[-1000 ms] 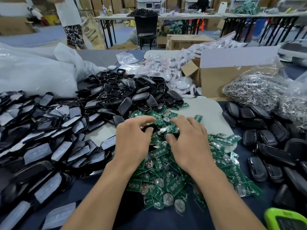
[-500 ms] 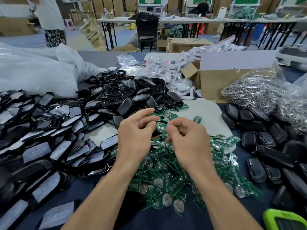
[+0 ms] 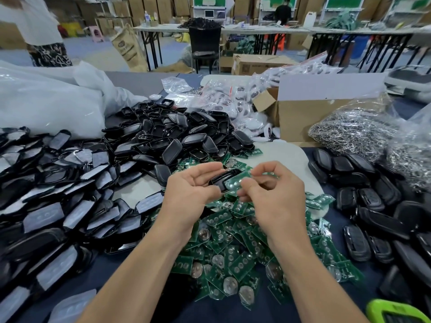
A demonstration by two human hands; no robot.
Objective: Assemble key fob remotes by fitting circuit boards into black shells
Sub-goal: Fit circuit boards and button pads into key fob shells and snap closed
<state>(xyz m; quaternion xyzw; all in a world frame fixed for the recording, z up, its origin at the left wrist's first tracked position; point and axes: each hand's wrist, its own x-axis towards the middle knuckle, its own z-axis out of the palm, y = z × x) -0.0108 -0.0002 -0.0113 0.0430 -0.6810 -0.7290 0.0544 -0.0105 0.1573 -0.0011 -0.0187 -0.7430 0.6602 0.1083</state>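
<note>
A dark blue table (image 3: pixel 105 259) is covered by a heap of small green circuit boards (image 3: pixel 233 257). Above it, an oval black plastic shell (image 3: pixel 225 179) is held in the left hand (image 3: pixel 189 190), its long side lying across toward the right hand (image 3: pixel 275 194). There one green board (image 3: pixel 238 183) is pinched, at the shell's right end. More black shells (image 3: pixel 177 136) are piled behind.

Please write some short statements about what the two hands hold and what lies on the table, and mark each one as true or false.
1. The left hand holds a black shell. True.
2. The right hand is empty. False: it pinches a green circuit board.
3. A pile of circuit boards lies below the hands. True.
4. The cardboard box stands on the left. False: it stands far right.
</note>
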